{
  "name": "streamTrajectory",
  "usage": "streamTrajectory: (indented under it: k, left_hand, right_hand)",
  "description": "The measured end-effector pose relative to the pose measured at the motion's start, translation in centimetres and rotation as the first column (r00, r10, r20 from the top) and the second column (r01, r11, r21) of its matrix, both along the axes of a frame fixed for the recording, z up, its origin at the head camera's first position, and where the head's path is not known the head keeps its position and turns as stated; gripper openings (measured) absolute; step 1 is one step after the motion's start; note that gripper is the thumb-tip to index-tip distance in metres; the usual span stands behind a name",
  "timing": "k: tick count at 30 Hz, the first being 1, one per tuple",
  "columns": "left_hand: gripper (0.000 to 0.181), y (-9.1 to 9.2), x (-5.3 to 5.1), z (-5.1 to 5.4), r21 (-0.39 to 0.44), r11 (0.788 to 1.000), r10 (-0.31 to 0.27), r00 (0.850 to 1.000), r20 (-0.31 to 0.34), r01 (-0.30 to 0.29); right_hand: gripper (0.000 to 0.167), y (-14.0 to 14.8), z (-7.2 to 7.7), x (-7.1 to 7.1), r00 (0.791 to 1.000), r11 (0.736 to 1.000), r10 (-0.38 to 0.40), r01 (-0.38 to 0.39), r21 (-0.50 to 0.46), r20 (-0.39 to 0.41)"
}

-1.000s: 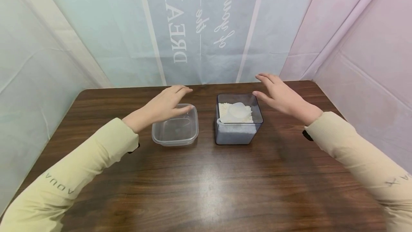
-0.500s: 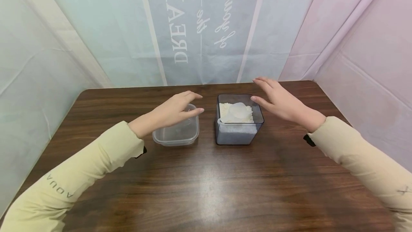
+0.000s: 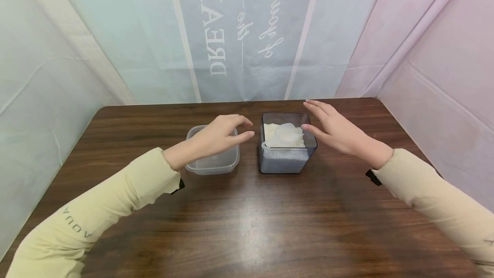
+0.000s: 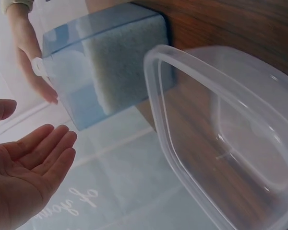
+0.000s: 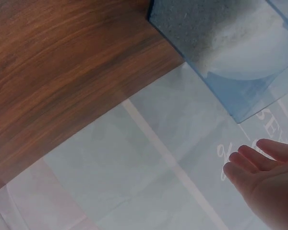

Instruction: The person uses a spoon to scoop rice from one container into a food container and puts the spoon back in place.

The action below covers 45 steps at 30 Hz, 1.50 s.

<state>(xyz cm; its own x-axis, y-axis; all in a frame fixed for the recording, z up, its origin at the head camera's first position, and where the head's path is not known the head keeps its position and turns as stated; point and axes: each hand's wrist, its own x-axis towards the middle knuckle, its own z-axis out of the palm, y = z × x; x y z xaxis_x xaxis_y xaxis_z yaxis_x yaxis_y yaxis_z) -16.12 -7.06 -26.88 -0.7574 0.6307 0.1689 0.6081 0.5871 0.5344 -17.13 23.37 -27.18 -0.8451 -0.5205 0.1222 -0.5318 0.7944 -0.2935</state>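
Observation:
A blue-tinted clear bin [image 3: 284, 162] stands on the table, partly filled with white grainy stuff [image 4: 127, 55], perhaps rice. On top of the grains lies a translucent white scoop [image 3: 288, 132], its handle end at the front left rim. To the left sits an uncovered clear plastic container [image 3: 212, 170], nothing visible inside. My left hand [image 3: 218, 137] hovers above that container, fingertips towards the bin, fingers loosely bent and holding nothing. Just off the bin's right rim is my right hand [image 3: 339, 131], fingers extended, thumb near the rim; whether it touches cannot be told.
The brown wooden table [image 3: 247, 218] extends towards me from both containers. Behind it hangs a pale blue cloth [image 3: 247, 80] with lettering. Light fabric walls [image 3: 444, 80] close in on either side.
My left hand has moved right over the clear container, towards the bin. My right hand has come slightly lower beside the bin. Both containers and the scoop stay in place.

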Motion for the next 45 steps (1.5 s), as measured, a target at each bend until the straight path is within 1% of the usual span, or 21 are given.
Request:
streamTrajectory:
  k: [3,6,10,17,22,27,33,37,41,45]
  left_hand:
    - [0.03,0.3,0.2,0.1,0.031,0.999,0.013,1.0,0.017,-0.013]
    - [0.028,0.6,0.4,0.5,0.052,0.998,0.029,0.997,0.075,-0.033]
    - [0.027,1.1,0.8,0.8,0.066,0.996,0.05,0.987,0.15,-0.06]
    - [0.021,2.1,1.0,0.7,0.097,0.989,0.093,0.979,0.183,-0.112]
    - [0.019,2.8,1.0,0.6,0.092,0.984,0.131,0.967,0.218,-0.154]
    - [0.019,3.2,1.0,0.4,0.087,0.98,0.151,0.956,0.251,-0.178]
    - [0.018,3.6,1.1,0.0,0.078,0.975,0.172,0.932,0.32,-0.207]
    - [0.017,3.9,1.1,-0.1,0.076,0.973,0.181,0.922,0.342,-0.219]
    - [0.015,4.1,1.1,-0.1,0.087,0.972,0.175,0.919,0.352,-0.218]
    - [0.015,4.3,1.1,0.0,0.088,0.975,0.162,0.927,0.338,-0.202]
  right_hand:
    - [0.064,-0.1,-0.1,0.2,1.0,1.0,0.007,-0.007,-0.008,-0.001]
    - [0.065,-0.2,-0.4,0.4,1.0,1.0,0.01,-0.01,-0.009,0.003]
    - [0.066,-0.4,-0.8,0.5,1.0,1.0,0.018,-0.018,-0.008,0.009]
    - [0.065,-0.3,-1.6,0.8,1.0,0.999,0.023,-0.022,-0.026,0.015]
    - [0.066,-0.3,-1.8,1.0,0.999,0.999,0.028,-0.028,-0.039,0.015]
    - [0.068,-0.3,-2.1,1.2,0.999,0.998,0.033,-0.032,-0.054,0.016]
    - [0.07,-0.2,-2.6,1.3,0.999,0.996,0.031,-0.028,-0.082,0.033]
    - [0.072,-0.1,-2.9,1.3,0.999,0.996,0.028,-0.024,-0.088,0.047]
    - [0.075,-0.1,-3.1,1.2,0.998,0.995,0.048,-0.043,-0.088,0.049]
    - [0.078,0.0,-3.3,1.2,0.996,0.993,0.063,-0.056,-0.103,0.059]
